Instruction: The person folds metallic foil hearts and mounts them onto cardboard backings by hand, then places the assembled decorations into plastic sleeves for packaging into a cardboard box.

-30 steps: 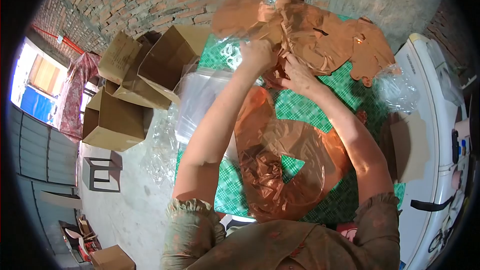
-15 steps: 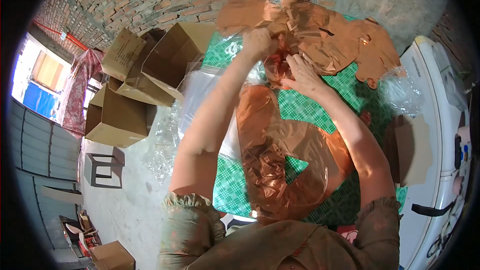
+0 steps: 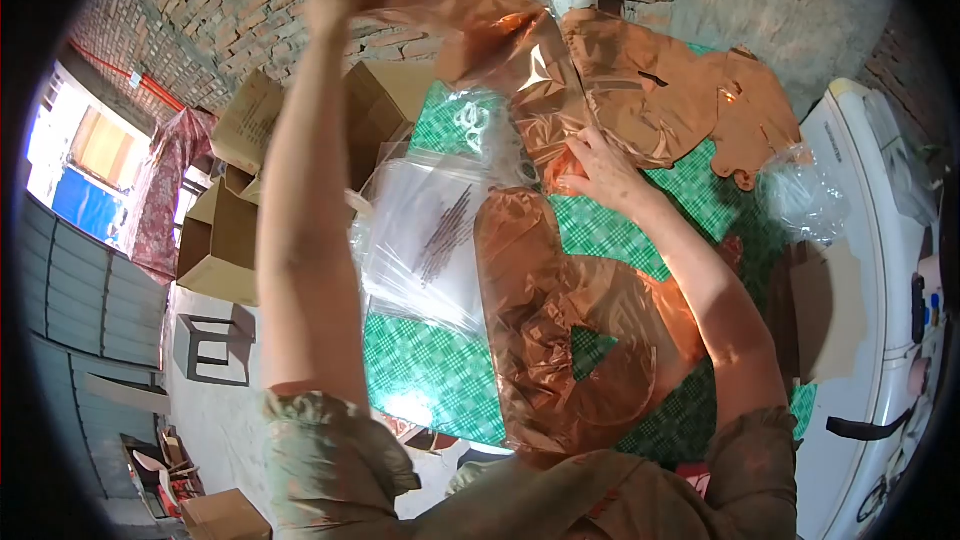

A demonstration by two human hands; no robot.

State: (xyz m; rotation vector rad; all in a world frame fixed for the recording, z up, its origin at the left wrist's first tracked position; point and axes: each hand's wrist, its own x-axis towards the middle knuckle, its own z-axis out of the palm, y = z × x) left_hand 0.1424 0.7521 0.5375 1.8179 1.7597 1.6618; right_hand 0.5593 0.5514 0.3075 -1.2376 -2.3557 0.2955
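Note:
My left hand (image 3: 335,2) is raised at the upper left, its fingers closed on one end of a copper-coloured foil balloon (image 3: 535,65). This flat, uninflated foil stretches from there down to the table. At its lower part, my right hand (image 3: 608,172) rests with fingers extended and thumb apart. A second flat copper foil balloon (image 3: 520,330), curved in shape, lies crumpled nearer my body. More copper foil balloons (image 3: 650,80) are spread at the back right of the table.
A green checked cloth (image 3: 430,360) covers the table. Clear plastic bags (image 3: 420,240) lie at its left, and crumpled clear plastic (image 3: 805,195) at its right. Cardboard boxes (image 3: 220,250) stand to the left. A white appliance (image 3: 850,290) is on the right, with a brick wall (image 3: 440,0) behind.
My left hand has moved up and left from the table's back, pulling the balloon's end out with it. My right hand has stayed nearly in place. The clear bags are now uncovered.

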